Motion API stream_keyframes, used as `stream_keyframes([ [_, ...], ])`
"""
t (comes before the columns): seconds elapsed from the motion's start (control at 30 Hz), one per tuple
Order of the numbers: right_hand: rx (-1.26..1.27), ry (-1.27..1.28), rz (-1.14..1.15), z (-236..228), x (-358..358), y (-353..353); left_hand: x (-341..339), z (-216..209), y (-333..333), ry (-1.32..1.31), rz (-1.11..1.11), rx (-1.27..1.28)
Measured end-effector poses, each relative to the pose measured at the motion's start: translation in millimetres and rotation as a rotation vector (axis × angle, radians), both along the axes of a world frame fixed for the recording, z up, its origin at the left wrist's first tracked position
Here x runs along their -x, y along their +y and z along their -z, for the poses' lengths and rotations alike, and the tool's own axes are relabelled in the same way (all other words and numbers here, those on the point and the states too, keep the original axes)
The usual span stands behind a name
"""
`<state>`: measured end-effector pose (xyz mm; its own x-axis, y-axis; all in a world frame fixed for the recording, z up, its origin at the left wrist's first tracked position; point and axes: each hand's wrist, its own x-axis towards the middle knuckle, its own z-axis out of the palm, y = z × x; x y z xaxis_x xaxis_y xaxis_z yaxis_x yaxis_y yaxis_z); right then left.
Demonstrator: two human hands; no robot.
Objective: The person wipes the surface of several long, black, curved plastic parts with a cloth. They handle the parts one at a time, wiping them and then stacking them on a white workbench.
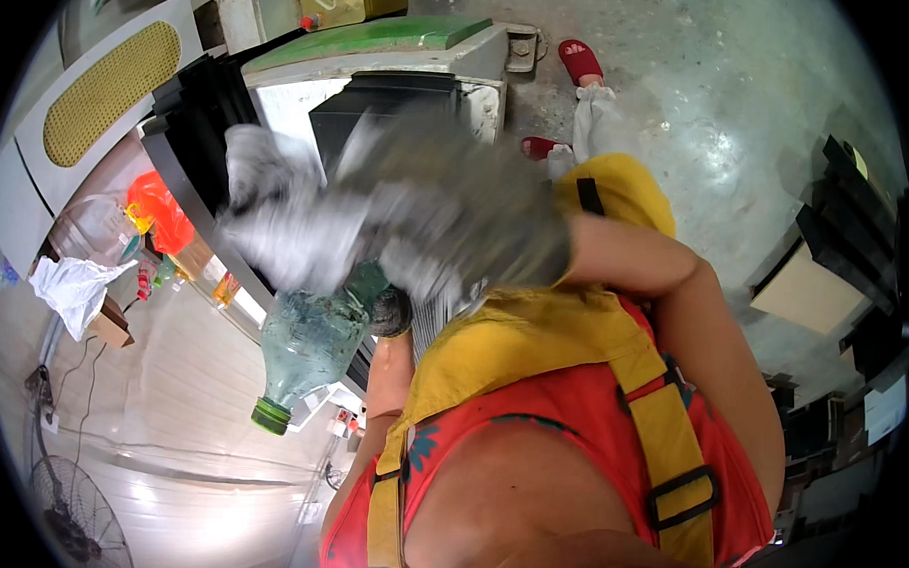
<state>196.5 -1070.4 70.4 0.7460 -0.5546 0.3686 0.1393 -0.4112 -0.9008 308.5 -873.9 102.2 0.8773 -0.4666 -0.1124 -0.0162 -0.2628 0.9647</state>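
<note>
My right forearm reaches in from the right, and its dark grey cuff leads to my right hand [422, 200], smeared by motion in what looks like a grey-and-white glove. Up past a dark cuff [390, 312] goes my left forearm. My left hand [288, 235] seems to be in the grey-white blur beside the right one; its fingers cannot be made out. Just below the blur is a large clear plastic bottle [311, 344] with a green cap, tilted cap-down. Whether a hand grips it is hidden. Black frame-like pieces [203, 117] are close to the hands.
A white bench with a green top [366, 42] stands ahead, bearing a black block [383, 101]. Left are a red plastic bag [160, 212], a white bag [79, 292] and a fan [77, 512]. A person's foot in a red slipper [579, 61] is ahead. Black panels [843, 220] stand right.
</note>
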Motion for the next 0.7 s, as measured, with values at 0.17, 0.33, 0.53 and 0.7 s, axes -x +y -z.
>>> stream_keyframes([
  [0.17, -0.190, 0.167, 0.396, 74, 35, -93, -1, -3, 9, 0.145, -0.110, 0.057],
  [0.33, -0.143, 0.105, 0.398, 71, 2, -30, -32, -18, 21, 0.807, 0.161, 0.359],
  [0.53, 0.008, 0.160, 0.203, 2, 20, -29, -26, -18, 17, 0.894, 0.118, 0.380],
  [0.7, -0.324, -0.130, 0.030, -9, 20, -15, -32, -18, 18, 0.946, 0.017, 0.300],
])
